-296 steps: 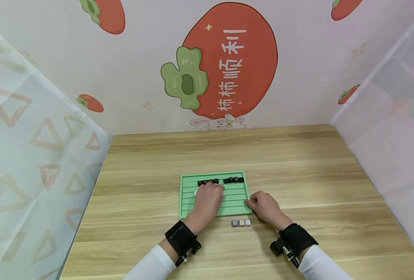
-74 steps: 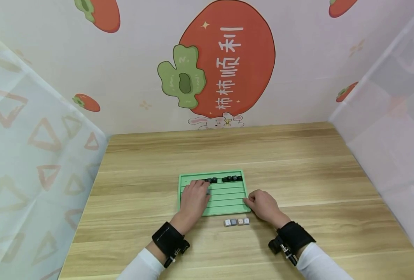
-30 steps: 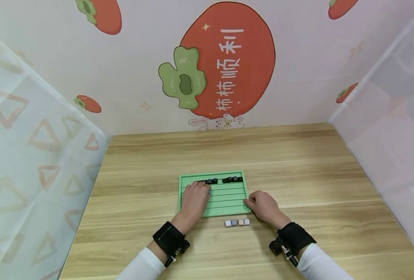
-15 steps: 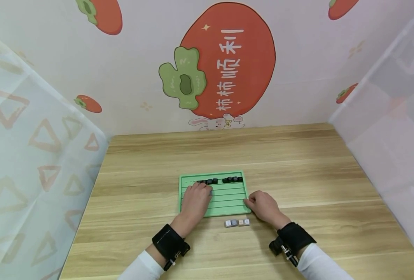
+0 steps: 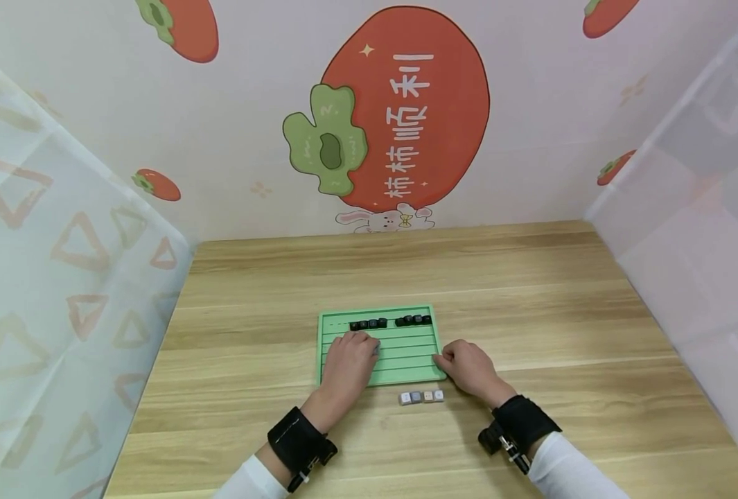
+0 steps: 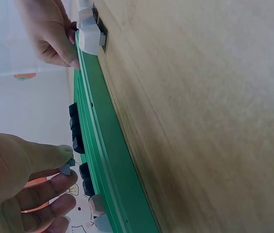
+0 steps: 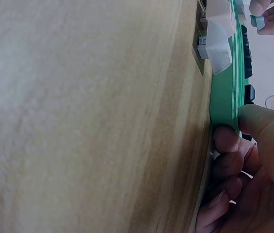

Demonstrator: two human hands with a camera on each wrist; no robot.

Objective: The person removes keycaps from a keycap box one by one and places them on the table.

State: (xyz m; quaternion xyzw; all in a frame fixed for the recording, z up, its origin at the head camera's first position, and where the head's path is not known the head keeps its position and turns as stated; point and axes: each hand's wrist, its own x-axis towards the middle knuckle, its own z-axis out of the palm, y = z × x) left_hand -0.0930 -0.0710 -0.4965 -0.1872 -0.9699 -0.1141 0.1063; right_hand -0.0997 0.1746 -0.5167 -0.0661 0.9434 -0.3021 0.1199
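**Positioning Step: Pinch and Brace**

Step in hand, as judged from where I stand: positioning one small blue-grey plastic keycap (image 6: 66, 168) at the flat green ribbed tray (image 5: 406, 361). The left hand (image 5: 348, 362) pinches this keycap between thumb and fingertip over the tray's left-centre area; contact with a ridge cannot be confirmed. The right hand (image 5: 470, 366) grips the tray's near right corner, thumb on the rim.

The next move appears to call for squaring the keycap to a ridge, a straight descent and a steady corner.

Tray contents: eight square black keycaps (image 5: 364, 325) in the far row, in two groups of four. The left wrist view adds a pale keycap (image 6: 96, 205) and a second blue-grey keycap (image 6: 103, 224) toward the left; their row cannot be told.

Outside: four loose white, grey and beige keycaps (image 5: 416, 397) line the wooden table (image 5: 512, 291), just beside the tray's near edge.
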